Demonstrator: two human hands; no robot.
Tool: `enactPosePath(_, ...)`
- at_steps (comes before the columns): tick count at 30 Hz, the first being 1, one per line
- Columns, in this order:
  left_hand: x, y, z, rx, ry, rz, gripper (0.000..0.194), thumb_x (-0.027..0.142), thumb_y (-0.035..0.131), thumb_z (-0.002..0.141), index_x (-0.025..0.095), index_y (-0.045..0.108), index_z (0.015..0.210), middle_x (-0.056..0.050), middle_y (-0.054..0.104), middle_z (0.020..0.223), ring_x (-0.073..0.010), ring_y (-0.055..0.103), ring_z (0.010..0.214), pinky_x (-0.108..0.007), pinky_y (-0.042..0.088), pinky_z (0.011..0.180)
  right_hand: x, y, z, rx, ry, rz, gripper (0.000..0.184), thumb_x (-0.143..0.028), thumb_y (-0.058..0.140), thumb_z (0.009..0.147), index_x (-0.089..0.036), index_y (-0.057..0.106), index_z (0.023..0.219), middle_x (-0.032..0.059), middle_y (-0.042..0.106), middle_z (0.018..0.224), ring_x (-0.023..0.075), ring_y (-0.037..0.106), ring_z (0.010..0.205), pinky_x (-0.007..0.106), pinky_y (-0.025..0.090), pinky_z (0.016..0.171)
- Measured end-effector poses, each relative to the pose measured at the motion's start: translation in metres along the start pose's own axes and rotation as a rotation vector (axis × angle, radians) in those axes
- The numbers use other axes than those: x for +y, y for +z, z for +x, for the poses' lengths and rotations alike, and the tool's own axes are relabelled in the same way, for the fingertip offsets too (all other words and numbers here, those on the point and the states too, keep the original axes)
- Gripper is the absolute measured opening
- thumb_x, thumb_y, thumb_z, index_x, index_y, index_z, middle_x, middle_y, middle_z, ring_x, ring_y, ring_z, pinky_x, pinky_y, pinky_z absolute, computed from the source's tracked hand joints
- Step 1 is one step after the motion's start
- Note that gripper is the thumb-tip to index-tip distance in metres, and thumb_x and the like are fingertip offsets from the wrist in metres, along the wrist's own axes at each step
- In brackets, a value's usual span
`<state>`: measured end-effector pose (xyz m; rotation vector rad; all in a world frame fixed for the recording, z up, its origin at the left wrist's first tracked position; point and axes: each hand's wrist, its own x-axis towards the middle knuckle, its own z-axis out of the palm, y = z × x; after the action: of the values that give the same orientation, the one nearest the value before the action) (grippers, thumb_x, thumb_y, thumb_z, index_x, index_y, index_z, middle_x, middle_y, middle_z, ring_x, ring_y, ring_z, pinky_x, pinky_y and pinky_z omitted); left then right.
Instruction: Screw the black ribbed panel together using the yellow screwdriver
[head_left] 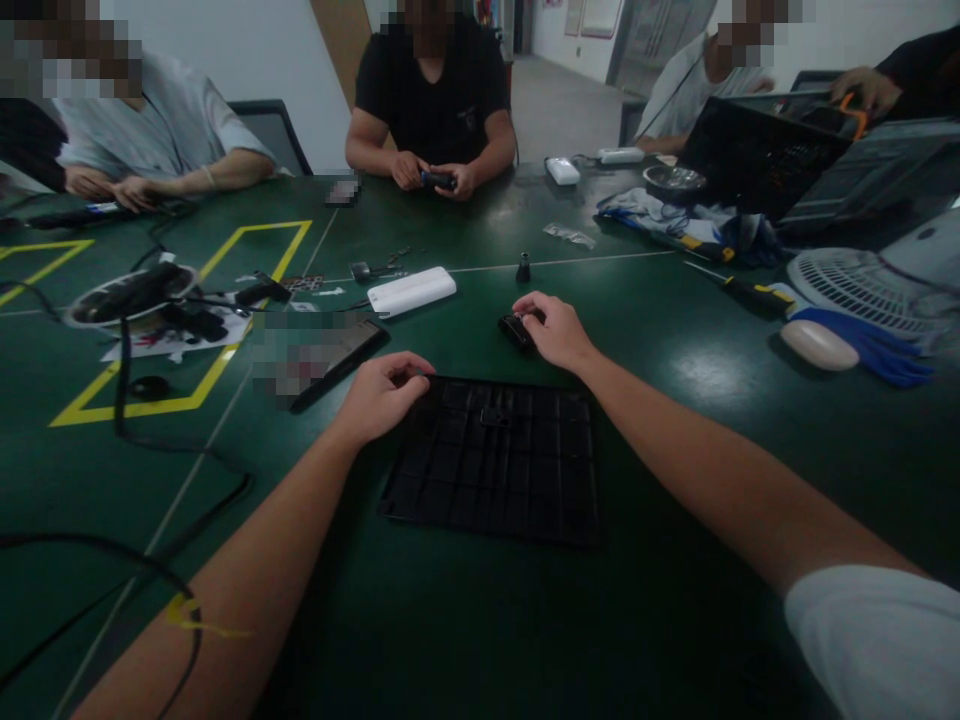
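Note:
A square black plastic panel (525, 470) with a ribbed grid lies flat on the green table in front of me. At its far left corner, my left hand (384, 397) has thumb and fingers closed on the edge. Beyond the panel's far right side, my right hand (556, 328) grips a small dark black part (516, 332) resting on the table; my fingers partly cover it, so its kind is unclear. A small black cone-shaped piece (523, 267) stands upright just past that hand.
A white power bank (412, 291) and a phone (341, 365) lie to the left, near a cable-filled bowl (97, 303). On the right are a screwdriver (750, 292), a computer mouse (819, 345) and a fan grille (847, 285). Several people sit around the table.

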<state>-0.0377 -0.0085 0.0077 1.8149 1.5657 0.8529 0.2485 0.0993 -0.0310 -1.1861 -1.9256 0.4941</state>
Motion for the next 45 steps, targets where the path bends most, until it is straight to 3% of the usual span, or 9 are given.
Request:
enactPosePath(7,0.0,0.0,0.0,-0.01,0.023,0.044,0.023,0.039,0.065,0.077,0.019,0.073,0.085,0.002,0.064,0.063,-0.0166,0.054,0.057,-0.031,0.041,0.058,0.0,-0.001,-0.002,0.054,-0.05,-0.01,0.016,-0.017,0.062,0.089,-0.027,0.072,0.097,0.0033,0.078,0.099,0.0254,0.069,0.099,0.046,0.05,0.097)
enactPosePath(12,-0.002,0.0,-0.001,0.004,0.07,0.091,0.022,0.041,0.065,0.08,0.02,0.072,0.083,0.0,0.068,0.069,-0.0173,0.057,0.062,-0.031,0.042,0.061,0.003,0.001,0.001,0.152,-0.094,-0.009,0.027,-0.016,0.051,0.092,-0.023,0.074,0.103,0.0068,0.072,0.099,0.0248,0.066,0.097,0.044,0.051,0.094)
enactPosePath(16,-0.001,0.001,-0.003,0.008,0.078,0.12,0.023,0.043,0.065,0.083,0.021,0.067,0.076,0.002,0.062,0.064,-0.0162,0.054,0.06,-0.031,0.04,0.06,0.009,0.001,0.003,0.258,-0.007,0.001,0.032,-0.018,0.044,0.095,-0.021,0.075,0.104,0.0103,0.068,0.106,0.0242,0.067,0.098,0.045,0.052,0.096)
enactPosePath(21,0.003,-0.001,-0.004,0.052,0.07,0.16,0.027,0.044,0.066,0.082,0.022,0.059,0.068,0.003,0.055,0.061,-0.0159,0.051,0.061,-0.03,0.038,0.06,0.012,-0.004,0.004,0.266,0.108,0.046,0.031,-0.015,0.044,0.092,-0.021,0.074,0.092,0.0101,0.065,0.104,0.0231,0.069,0.094,0.044,0.055,0.093)
enactPosePath(30,0.005,0.0,-0.005,-0.019,0.048,0.12,0.023,0.044,0.066,0.081,0.022,0.066,0.076,0.001,0.062,0.065,-0.0167,0.055,0.061,-0.03,0.042,0.06,0.008,-0.008,0.005,0.366,0.166,0.018,0.025,-0.016,0.051,0.086,-0.023,0.074,0.079,0.0096,0.07,0.095,0.0258,0.067,0.094,0.047,0.051,0.1)
enactPosePath(34,0.004,-0.004,-0.004,0.084,0.076,0.176,0.022,0.043,0.066,0.081,0.022,0.068,0.083,-0.001,0.067,0.075,-0.0189,0.059,0.068,-0.033,0.047,0.067,0.013,-0.007,0.007,0.38,0.251,0.08,0.024,-0.016,0.051,0.085,-0.022,0.074,0.083,0.0084,0.074,0.093,0.0248,0.069,0.09,0.045,0.053,0.097)
enactPosePath(37,0.025,-0.01,-0.007,0.176,0.169,0.266,0.025,0.044,0.065,0.082,0.021,0.069,0.091,-0.005,0.073,0.092,-0.0229,0.064,0.082,-0.039,0.052,0.083,0.016,-0.005,0.009,0.385,0.298,0.136,0.026,-0.019,0.049,0.088,-0.021,0.075,0.091,0.0069,0.075,0.088,0.024,0.071,0.085,0.043,0.055,0.089)
enactPosePath(41,0.08,-0.002,-0.03,-0.017,0.317,0.369,0.049,0.057,0.066,0.086,0.023,0.071,0.121,-0.012,0.074,0.12,-0.0336,0.067,0.112,-0.051,0.052,0.101,0.017,-0.004,0.009,0.403,0.29,0.168,0.026,-0.022,0.047,0.092,-0.022,0.073,0.096,0.0062,0.078,0.095,0.0223,0.072,0.088,0.04,0.056,0.087)
enactPosePath(45,0.11,0.04,-0.065,-0.358,0.334,0.524,0.111,0.083,0.074,0.069,0.033,0.045,0.163,-0.015,0.046,0.17,-0.0485,0.042,0.153,-0.068,0.034,0.123,0.017,-0.003,0.01,0.422,0.286,0.177,0.025,-0.021,0.048,0.092,-0.022,0.072,0.093,0.0069,0.079,0.098,0.0218,0.072,0.088,0.04,0.055,0.09)
